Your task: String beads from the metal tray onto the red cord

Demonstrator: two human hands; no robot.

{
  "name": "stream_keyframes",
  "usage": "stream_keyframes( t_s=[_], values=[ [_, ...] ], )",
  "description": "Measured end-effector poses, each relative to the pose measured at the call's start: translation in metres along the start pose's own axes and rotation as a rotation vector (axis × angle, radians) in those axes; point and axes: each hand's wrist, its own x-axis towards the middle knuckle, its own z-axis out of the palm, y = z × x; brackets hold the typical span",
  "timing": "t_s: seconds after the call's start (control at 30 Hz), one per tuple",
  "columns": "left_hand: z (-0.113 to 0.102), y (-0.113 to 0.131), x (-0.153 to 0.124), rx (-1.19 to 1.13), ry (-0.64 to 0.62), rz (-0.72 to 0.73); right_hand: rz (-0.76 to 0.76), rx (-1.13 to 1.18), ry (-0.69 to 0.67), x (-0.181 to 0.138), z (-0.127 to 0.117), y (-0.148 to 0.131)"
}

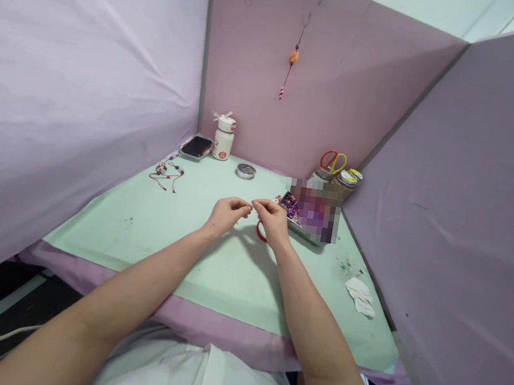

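Note:
Over the middle of the table, my left hand and my right hand meet with their fingertips almost touching. Each has thumb and forefinger pinched together. Whatever lies between the fingers is too small to make out. Below my right hand shows a red loop, which looks like a scissors handle; the remainder is covered by the hand. Just right of that hand is a metal tray with purple and orange beads, part of it blurred out by blocks.
Beaded red cords, a phone, a white bottle and a round clear case stand at the back left. Scissors and jars fill the back right corner. A crumpled tissue lies right. A beaded ornament hangs behind.

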Motion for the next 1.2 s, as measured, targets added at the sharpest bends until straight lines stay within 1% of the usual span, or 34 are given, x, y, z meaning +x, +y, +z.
stream_keyframes(
  t_s=[0.17,0.3,0.47,0.63,0.83,1.2],
  values=[
    [0.000,-0.001,0.000,-0.013,-0.015,0.005,-0.080,-0.048,-0.004,0.000,0.000,-0.001],
    [0.000,-0.003,0.000,-0.048,-0.027,0.005,-0.165,-0.133,-0.010,-0.003,-0.002,-0.005],
    [0.002,-0.002,-0.001,-0.127,-0.045,0.050,-0.200,-0.195,-0.002,-0.004,-0.004,-0.008],
    [0.001,0.001,-0.002,-0.188,-0.086,0.017,-0.243,-0.202,-0.002,-0.004,-0.006,-0.009],
    [0.000,-0.003,0.000,-0.206,-0.133,-0.055,-0.202,-0.162,-0.018,-0.005,-0.005,-0.010],
    [0.002,-0.004,0.001,-0.307,-0.151,-0.144,-0.070,-0.050,-0.032,-0.003,-0.003,-0.005]
  ],
)
